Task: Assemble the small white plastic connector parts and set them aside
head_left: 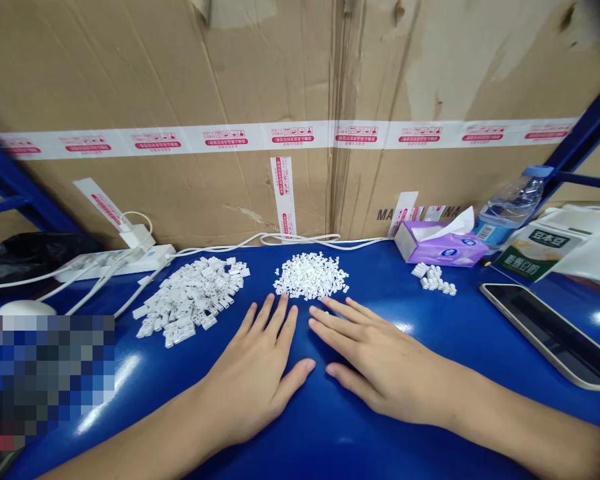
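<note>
My left hand lies flat on the blue table, fingers spread and holding nothing. Its fingertips point at a round pile of tiny white plastic pieces. Palm down beside it, my right hand is also spread and bare, its fingertips just below the same pile. Left of my left hand spreads a larger heap of flat white plastic parts. A small cluster of white parts sits beyond my right hand, in front of a purple tissue box.
A smartphone lies at the right, near a green-and-white carton and a water bottle. At the left, cables run from a white power strip. Cardboard stands along the back edge.
</note>
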### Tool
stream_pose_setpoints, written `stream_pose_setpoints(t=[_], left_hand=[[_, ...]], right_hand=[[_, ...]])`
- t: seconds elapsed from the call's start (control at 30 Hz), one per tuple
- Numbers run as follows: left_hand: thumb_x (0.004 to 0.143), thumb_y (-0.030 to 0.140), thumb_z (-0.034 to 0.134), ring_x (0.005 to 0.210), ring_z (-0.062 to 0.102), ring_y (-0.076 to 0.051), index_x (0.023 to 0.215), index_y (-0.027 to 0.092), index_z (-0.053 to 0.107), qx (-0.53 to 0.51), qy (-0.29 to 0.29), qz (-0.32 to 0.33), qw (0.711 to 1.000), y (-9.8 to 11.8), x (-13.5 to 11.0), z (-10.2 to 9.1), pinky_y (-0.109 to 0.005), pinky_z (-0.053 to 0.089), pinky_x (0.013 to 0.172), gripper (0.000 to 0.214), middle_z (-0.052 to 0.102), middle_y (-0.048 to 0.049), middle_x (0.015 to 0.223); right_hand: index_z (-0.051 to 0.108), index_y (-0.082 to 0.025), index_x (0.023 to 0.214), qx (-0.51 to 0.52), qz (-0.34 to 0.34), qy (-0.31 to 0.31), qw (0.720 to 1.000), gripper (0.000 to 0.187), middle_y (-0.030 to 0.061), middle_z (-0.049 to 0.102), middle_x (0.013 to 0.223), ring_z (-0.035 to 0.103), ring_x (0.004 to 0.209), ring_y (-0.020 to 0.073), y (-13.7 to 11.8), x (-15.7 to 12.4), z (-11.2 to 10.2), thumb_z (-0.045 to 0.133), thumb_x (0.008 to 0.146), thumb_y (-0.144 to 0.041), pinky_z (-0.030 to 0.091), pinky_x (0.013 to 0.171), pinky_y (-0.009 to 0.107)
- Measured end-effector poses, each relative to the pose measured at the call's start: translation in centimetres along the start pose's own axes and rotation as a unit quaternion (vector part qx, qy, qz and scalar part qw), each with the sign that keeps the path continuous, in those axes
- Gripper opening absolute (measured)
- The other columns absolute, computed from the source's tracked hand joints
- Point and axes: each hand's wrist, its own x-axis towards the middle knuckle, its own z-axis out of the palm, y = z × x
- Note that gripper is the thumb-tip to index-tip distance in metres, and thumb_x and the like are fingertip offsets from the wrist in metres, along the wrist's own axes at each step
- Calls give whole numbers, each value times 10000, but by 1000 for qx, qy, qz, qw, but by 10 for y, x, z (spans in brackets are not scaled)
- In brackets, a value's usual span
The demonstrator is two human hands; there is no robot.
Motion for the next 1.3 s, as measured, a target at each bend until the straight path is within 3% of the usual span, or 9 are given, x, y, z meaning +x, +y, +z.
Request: stream_pose_setpoints(t=[0.13,0.3,0.53,0.63,0.7,0.83,0.97,1.1,1.3], left_hand=[[1004,631,338,1486,292,-424,1534,90,429,9,2,0,1000,0,1,-1,-620,312,1171,763,342,-202,1596],[1005,640,322,1488,278,-431,1540,78,414,17,-13,0,1000,1,3,-2,-631,302,1173,781,320,-210,1599],[1002,645,334,1486,293,-419,1540,97,420,13,-3,0,1000,-1,2,-3,-620,308,1177,773,340,-194,1596],[1007,644,308,1489,277,-424,1551,82,393,17,-19,-1,1000,0,1,-5,-630,310,1173,787,311,-203,1603],[1009,642,296,1493,264,-424,1557,81,379,19,-24,-1,1000,-1,1,-6,-632,309,1173,788,298,-202,1607],[1007,637,325,1489,274,-424,1551,89,395,13,-13,0,1000,-1,2,-4,-628,311,1176,775,315,-191,1604],[1002,639,341,1481,287,-429,1543,91,412,9,-7,1,1000,-1,2,-3,-633,307,1177,773,327,-189,1597],[1004,646,298,1486,265,-425,1553,84,381,24,-25,-2,999,-1,3,-6,-635,304,1178,790,290,-195,1604],[1004,653,275,1484,267,-418,1552,90,383,37,-29,-1,999,-1,4,-7,-624,317,1176,794,290,-189,1602]], right_hand=[[476,-176,1506,-27,8,-24,999,554,101,387,1597,288,1509,310,4,0,-4,453,1024,-447,228,1244,568],[465,-46,1494,-130,96,14,987,724,226,351,1582,307,1484,387,17,-3,1,338,1027,-584,225,1217,627],[410,-26,1519,-190,188,-11,963,835,261,382,1548,316,1480,379,48,-8,-8,301,995,-667,187,1215,649],[511,-16,1451,-205,237,-48,948,712,273,441,1513,388,1445,398,67,-10,-20,386,1006,-557,255,1189,656],[584,-48,1396,-203,244,-61,946,508,243,545,1450,511,1365,386,85,-12,-29,424,1009,-336,366,1143,618],[754,-154,1143,-133,243,-61,959,432,119,776,1103,736,1023,272,123,-15,-46,509,821,-1,561,894,337],[797,-188,892,-128,244,-44,960,362,67,797,983,742,957,240,145,-18,-58,544,755,33,545,838,275],[798,-198,939,-134,247,-21,959,355,57,797,945,742,913,245,151,-21,-61,588,743,11,549,784,283],[769,-207,1085,-149,223,14,963,463,72,769,1121,704,1067,282,154,-23,-56,617,710,17,538,913,331]])
